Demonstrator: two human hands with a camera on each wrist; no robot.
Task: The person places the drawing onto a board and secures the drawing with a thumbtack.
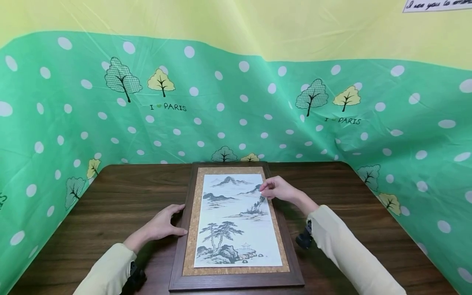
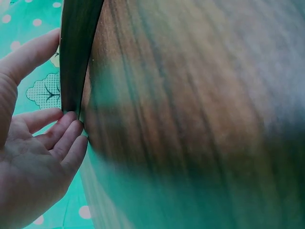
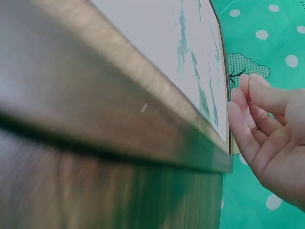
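On the table lies a brown-framed cork board (image 1: 221, 271), with a sheet bearing an ink landscape of mountains and pines (image 1: 236, 213) on its cork. My left hand (image 1: 162, 223) rests against the left side of the frame, thumb and fingers spread and fairly straight. In the left wrist view, its fingertips touch the frame's outer side (image 2: 76, 62). Over the sheet's upper right part is my right hand (image 1: 278, 189); its thumb and forefinger pinch together. A tiny pale thing shows at those fingertips in the head view, its kind too small to tell.
The dark wood table (image 1: 140, 184) extends on both sides of the board. A green and yellow cloth with dots and trees (image 1: 221, 106) hangs behind and beside it. A strip with handwriting (image 1: 439, 5) is at the top right.
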